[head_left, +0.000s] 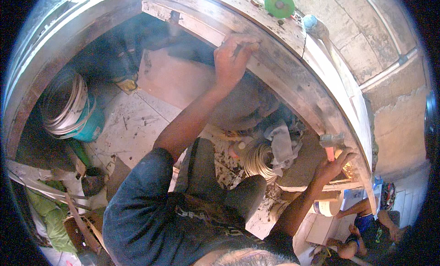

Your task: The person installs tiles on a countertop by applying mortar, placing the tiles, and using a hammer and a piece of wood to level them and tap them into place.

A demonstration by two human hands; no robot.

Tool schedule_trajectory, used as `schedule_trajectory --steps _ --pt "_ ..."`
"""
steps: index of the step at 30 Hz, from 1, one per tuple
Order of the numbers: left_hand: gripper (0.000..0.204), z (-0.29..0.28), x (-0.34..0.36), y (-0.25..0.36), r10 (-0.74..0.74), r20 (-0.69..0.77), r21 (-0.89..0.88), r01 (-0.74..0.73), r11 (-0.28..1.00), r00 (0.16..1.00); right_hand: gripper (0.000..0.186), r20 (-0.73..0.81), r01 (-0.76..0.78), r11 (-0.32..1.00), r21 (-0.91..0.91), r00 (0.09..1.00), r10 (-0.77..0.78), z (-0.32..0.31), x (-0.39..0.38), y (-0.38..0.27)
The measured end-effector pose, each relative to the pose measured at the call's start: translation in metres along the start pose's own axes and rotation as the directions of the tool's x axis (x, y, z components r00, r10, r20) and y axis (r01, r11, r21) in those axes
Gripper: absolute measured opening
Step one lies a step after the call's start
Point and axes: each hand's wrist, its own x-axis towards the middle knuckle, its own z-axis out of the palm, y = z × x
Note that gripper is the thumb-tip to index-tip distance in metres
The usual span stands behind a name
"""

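Note:
My left hand (233,57) rests against the long wooden frame (284,66) in front of me. Its fingers are curled and pressed together at the upper edge; whatever they may pinch is too small to make out. Off to the right, my right hand (337,166) is closed round the handle of a hammer (332,141). The hammer has a dull metal head and an orange-red grip, and its head is raised close to the frame's inner edge. A small metal fitting (175,17) sits on the frame, left of my left hand.
A teal bucket (91,121) stands at the left, with white coiled hose (75,101) over it. Near my knees lie a pale coil (257,159) and a grey cloth (282,142). A green disc (279,5) is on the far surface. Another person (378,231) sits at lower right.

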Motion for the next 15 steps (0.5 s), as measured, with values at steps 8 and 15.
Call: schedule_trajectory --steps 8,15 --pt "0.011 0.012 0.005 -0.009 0.388 -0.041 0.24 -0.367 0.898 0.921 0.078 0.042 -0.034 0.999 0.013 0.999 0.034 -0.001 -0.001 0.009" --pt "0.021 0.014 0.002 -0.024 0.437 0.064 0.268 -0.437 0.859 0.897 0.076 0.072 -0.006 0.996 -0.086 0.997 0.012 -0.008 -0.002 0.003"
